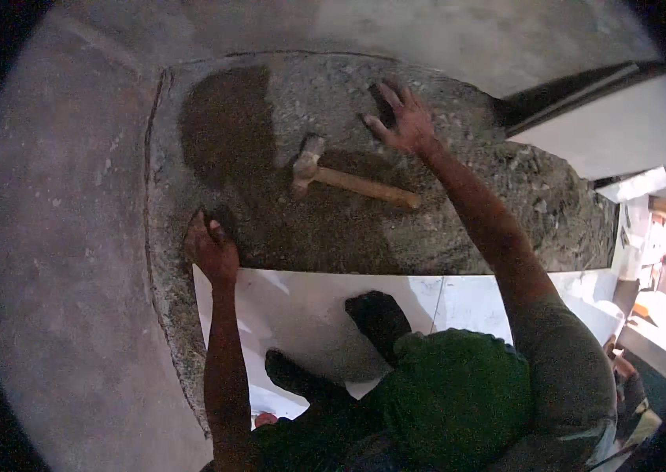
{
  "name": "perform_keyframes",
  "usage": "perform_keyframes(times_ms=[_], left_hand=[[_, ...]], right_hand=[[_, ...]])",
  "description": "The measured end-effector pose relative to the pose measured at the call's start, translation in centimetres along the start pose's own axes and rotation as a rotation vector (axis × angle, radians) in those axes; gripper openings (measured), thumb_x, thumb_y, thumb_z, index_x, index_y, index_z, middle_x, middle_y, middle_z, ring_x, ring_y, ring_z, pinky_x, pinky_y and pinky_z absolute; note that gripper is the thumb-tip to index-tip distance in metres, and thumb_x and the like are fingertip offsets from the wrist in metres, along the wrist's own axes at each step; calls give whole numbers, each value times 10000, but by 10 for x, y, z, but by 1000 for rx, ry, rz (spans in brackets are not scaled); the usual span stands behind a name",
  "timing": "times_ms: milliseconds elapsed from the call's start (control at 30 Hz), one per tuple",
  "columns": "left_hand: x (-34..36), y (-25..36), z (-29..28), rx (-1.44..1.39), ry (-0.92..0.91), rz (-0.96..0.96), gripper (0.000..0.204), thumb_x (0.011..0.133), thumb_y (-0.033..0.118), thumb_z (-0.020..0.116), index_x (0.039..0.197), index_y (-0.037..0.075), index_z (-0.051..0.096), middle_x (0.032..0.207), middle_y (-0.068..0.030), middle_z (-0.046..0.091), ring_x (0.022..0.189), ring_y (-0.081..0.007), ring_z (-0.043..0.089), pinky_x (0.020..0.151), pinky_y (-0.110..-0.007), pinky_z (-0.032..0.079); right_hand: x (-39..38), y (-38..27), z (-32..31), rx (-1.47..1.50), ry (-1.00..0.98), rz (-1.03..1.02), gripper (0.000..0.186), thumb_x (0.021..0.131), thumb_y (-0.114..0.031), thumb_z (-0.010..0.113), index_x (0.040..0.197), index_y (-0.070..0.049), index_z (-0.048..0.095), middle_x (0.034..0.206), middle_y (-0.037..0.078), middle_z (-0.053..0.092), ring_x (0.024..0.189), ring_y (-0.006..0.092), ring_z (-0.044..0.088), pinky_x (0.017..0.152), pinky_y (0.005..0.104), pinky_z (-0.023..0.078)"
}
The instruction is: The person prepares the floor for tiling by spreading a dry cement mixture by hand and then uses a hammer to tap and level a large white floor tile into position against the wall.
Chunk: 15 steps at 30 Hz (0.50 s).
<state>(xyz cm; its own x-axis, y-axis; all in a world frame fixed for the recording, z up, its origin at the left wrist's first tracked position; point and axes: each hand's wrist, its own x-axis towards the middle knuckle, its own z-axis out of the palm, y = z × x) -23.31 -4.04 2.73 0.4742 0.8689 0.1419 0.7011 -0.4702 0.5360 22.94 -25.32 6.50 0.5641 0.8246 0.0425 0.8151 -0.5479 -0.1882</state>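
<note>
A hammer (357, 187) with a pale wooden handle and a blunt metal head lies on a bed of dark, damp-looking sand or mortar (309, 236). To its left and nearer to me is my left hand (213, 248), by the left corner of the white tile edge. Its fingers are curled in, and whatever they may hold is hidden. Beyond the hammer, my right hand (405, 122) reaches over the grey rubble with its fingers spread. I see nothing in it, and a dark shadow falls beside the fingertips.
Large white tiles (325, 303) lie on the near side, with my dark-covered feet (380, 318) on them. Bare plaster walls (65, 236) border the bed at the left and far side. A mound of loose rubble (553, 193) rises at the right; a person (628, 385) shows beyond my right shoulder.
</note>
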Motion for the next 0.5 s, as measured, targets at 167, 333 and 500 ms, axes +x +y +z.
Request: perform_keyframes(times_ms=[167,333,500], left_hand=[[-25,-7,-12,211,36,11,513,1099,384,480,1465,28,529,1378,-277,601,1277,-451,560,1109,-525,398],[-20,-4,-10,107,90,-63,495,1061,400,546,1382,30,613,1319,-245,637,1241,-431,571,1098,-576,387],[-24,-7,-10,251,81,-105,553,1047,471,536,1380,37,616,1301,-250,638,1244,-448,555,1124,-595,346]], right_hand=[[79,-67,61,55,256,11,817,929,-610,661,1508,-62,484,1457,289,435,1338,488,445,1107,634,394],[99,-81,70,99,356,17,706,913,-513,726,1425,-52,575,1411,286,486,1278,489,488,1093,610,407],[98,-136,53,283,142,-176,652,934,-535,686,1392,-76,614,1442,257,519,1350,477,464,1142,600,387]])
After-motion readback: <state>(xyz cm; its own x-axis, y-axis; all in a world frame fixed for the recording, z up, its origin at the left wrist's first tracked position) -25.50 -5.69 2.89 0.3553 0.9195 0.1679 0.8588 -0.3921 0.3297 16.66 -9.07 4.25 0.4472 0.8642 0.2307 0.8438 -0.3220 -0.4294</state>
